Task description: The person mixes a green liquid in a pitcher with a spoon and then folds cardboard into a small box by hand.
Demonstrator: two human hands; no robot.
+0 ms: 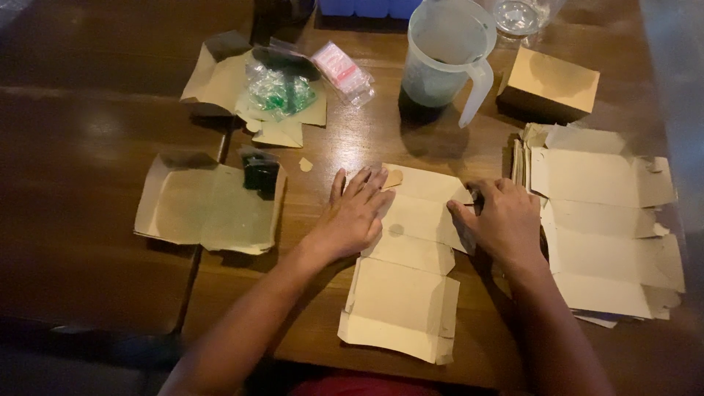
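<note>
flat carton blank (405,293): unfolded brown card lying on the wooden table (95,242), its near flaps toward the person, its far panels running up under both hands.
left hand (352,216): palm down on the left edge of the blank's upper panels, fingers (364,185) spread apart and flat, clamped on nothing.
right hand (506,220): resting on the blank's right edge, fingers curled together with the tips pressed to the card; whether a small dark thing sits at the fingertips i cannot tell.
right of the right fingers: a stack of flat blanks (605,220), just beside the hand, fanned and reaching toward the table's right edge.
left of the left fingers: open wood, then another opened blank (205,205) with a small black object (260,174) on its far right corner.
small card scraps: one (306,164) just beyond the left fingertips, one (394,178) touching the blank's far corner.
beyond the fingers: bare table, then a translucent plastic jug (444,55) with its handle toward the right hand.
far right: a folded brown box (550,84), closed, just past the stack.
far left: an unfolded carton (227,81) holding a clear bag of green pieces (279,92), with a small pink-and-white packet (341,72) beside it.
farthest: a clear glass (517,16) at the back edge.
</note>
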